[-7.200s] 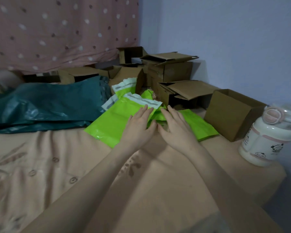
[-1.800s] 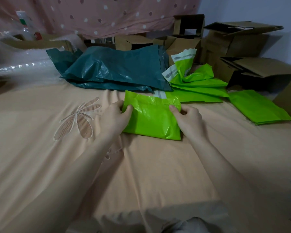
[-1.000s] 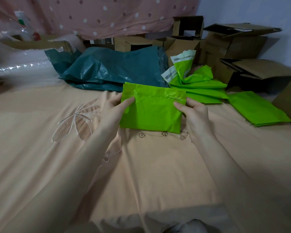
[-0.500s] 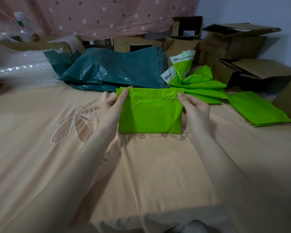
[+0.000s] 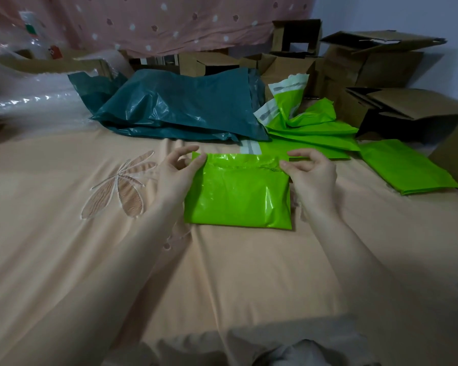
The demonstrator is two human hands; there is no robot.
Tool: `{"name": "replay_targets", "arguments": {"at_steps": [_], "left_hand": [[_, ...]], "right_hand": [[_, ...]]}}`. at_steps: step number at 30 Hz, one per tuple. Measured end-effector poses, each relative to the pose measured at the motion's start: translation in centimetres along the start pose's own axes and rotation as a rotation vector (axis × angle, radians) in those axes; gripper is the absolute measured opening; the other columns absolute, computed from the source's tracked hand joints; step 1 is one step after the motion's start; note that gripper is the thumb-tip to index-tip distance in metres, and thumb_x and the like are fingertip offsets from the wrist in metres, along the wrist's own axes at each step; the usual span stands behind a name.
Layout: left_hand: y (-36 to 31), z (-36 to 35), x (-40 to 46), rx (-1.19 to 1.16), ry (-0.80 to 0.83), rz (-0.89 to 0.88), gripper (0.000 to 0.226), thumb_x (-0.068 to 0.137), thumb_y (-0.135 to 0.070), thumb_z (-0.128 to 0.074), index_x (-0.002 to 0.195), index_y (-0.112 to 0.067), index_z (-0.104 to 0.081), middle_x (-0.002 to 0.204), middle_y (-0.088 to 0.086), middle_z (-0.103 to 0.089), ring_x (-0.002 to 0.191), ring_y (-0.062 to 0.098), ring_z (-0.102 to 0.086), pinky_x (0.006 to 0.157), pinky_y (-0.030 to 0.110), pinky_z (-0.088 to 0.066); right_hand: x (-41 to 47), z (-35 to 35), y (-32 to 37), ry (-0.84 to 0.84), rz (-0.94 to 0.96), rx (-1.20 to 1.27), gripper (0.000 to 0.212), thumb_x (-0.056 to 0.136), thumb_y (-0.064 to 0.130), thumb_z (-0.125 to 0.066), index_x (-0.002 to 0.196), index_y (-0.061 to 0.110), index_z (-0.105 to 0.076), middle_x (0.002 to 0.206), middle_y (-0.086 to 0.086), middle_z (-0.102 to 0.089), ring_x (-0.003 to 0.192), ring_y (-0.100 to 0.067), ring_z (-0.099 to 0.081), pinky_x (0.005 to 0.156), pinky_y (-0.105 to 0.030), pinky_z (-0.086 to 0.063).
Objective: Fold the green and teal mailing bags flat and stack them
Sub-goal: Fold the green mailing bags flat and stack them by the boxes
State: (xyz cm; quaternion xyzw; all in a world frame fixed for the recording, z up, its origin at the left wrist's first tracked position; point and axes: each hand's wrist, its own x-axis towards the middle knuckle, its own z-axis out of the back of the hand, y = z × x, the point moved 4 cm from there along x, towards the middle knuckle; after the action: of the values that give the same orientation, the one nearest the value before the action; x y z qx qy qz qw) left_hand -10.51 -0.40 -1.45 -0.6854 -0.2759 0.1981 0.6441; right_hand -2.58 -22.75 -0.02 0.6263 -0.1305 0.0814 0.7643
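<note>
We see a folded green mailing bag (image 5: 238, 196) of thin plastic film, glossy, with a bright streak of glare near its right edge and fine wrinkles along its top fold. The teal mailing bags (image 5: 185, 112) behind it are the same slick plastic, creased and shiny in patches. The loose green bags (image 5: 310, 128) show matt white strips at their mouths. The bed sheet (image 5: 64, 233) under them is soft peach cloth, smooth and matt, with a stitched leaf motif (image 5: 122, 186). The boxes (image 5: 376, 70) are dull brown cardboard. At far left lies clear, glinting bubble wrap (image 5: 24, 99); the dotted curtain (image 5: 156, 19) is matt cloth.
</note>
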Motion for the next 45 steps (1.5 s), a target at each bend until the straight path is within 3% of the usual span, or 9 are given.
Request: {"name": "replay_targets", "arguments": {"at_steps": [3,6,8,10,12,17,22,28,45], "left_hand": [[1.0,0.0,0.2,0.109,-0.003,0.038,0.015,0.084,-0.021,-0.069,0.098,-0.021,-0.065,0.074,0.001,-0.053,0.068,0.011,-0.049,0.058,0.02,-0.039],[2.0,0.0,0.6,0.179,0.01,0.079,0.009,0.083,-0.028,-0.069,0.089,-0.026,-0.063,0.08,0.004,-0.06,0.074,0.016,-0.053,0.063,0.027,-0.042],[2.1,0.3,0.6,0.319,-0.001,0.053,0.02,0.083,-0.036,-0.068,0.098,-0.024,-0.062,0.089,0.005,-0.064,0.081,0.018,-0.058,0.072,0.03,-0.045],[1.5,0.6,0.4,0.482,-0.034,-0.043,0.03,0.087,-0.038,-0.062,0.109,-0.018,-0.059,0.095,0.002,-0.064,0.085,0.017,-0.061,0.077,0.029,-0.047],[0.3,0.6,-0.1,0.592,-0.061,-0.147,0.032,0.092,-0.033,-0.053,0.117,-0.012,-0.058,0.108,0.003,-0.063,0.093,0.016,-0.062,0.081,0.027,-0.044],[-1.7,-1.8,-1.8,0.862,0.115,-0.475,0.039,0.092,-0.013,-0.04,0.128,-0.002,-0.053,0.133,0.013,-0.053,0.127,0.028,-0.043,0.108,0.031,-0.026],[-1.0,-5.2,-4.1,1.115,0.414,-0.474,0.048,0.097,-0.025,-0.027,0.14,-0.008,-0.04,0.148,0.007,-0.039,0.136,0.022,-0.034,0.112,0.035,-0.024],[1.0,-5.9,-4.5,1.25,0.564,-0.398,0.049,0.102,-0.027,-0.022,0.149,-0.016,-0.018,0.158,-0.001,-0.015,0.145,0.014,-0.012,0.116,0.035,-0.009],[2.3,-5.5,-5.0,1.362,0.604,-0.411,0.052,0.102,-0.031,-0.015,0.151,-0.013,-0.005,0.159,0.0,0.001,0.146,0.012,0.002,0.118,0.036,-0.002]], "right_hand": [[-0.1,-0.1,-1.2,0.025,-0.069,-0.043,0.008,0.075,0.009,-0.074,0.08,0.011,-0.068,0.064,0.008,-0.066,0.055,0.001,-0.059,0.063,-0.026,-0.049],[0.0,-0.2,-2.4,0.051,-0.119,-0.125,0.013,0.075,0.015,-0.073,0.07,0.025,-0.067,0.067,0.01,-0.067,0.058,-0.006,-0.059,0.063,-0.032,-0.049],[0.1,-0.3,-2.9,0.106,-0.125,-0.184,0.013,0.078,0.023,-0.069,0.069,0.03,-0.065,0.075,0.011,-0.07,0.072,-0.011,-0.064,0.074,-0.036,-0.052],[0.0,-0.5,-2.5,0.165,-0.107,-0.21,0.006,0.081,0.032,-0.061,0.083,0.031,-0.066,0.093,0.006,-0.072,0.094,-0.017,-0.066,0.089,-0.039,-0.05],[-0.3,-0.5,-1.7,0.206,-0.084,-0.322,0.027,0.081,0.038,-0.052,0.105,0.033,-0.063,0.115,0.004,-0.067,0.11,-0.02,-0.059,0.098,-0.041,-0.044],[-1.7,-1.4,1.3,0.265,0.15,-0.473,0.039,0.089,0.011,-0.045,0.127,0.015,-0.056,0.139,-0.002,-0.05,0.126,-0.021,-0.046,0.101,-0.029,-0.034],[-3.9,-4.2,1.5,0.587,0.356,-0.707,0.042,0.096,0.014,-0.036,0.136,0.006,-0.046,0.148,-0.008,-0.04,0.139,-0.017,-0.031,0.114,-0.029,-0.021],[-4.4,-4.5,0.2,0.736,0.328,-0.87,0.049,0.1,0.022,-0.025,0.148,0.013,-0.022,0.158,0.001,-0.018,0.145,-0.01,-0.011,0.119,-0.036,-0.009],[-5.1,-4.5,-0.9,0.707,0.393,-0.965,0.051,0.101,0.027,-0.024,0.15,0.015,-0.018,0.159,0.004,-0.011,0.146,-0.008,-0.006,0.119,-0.036,-0.008]]}}
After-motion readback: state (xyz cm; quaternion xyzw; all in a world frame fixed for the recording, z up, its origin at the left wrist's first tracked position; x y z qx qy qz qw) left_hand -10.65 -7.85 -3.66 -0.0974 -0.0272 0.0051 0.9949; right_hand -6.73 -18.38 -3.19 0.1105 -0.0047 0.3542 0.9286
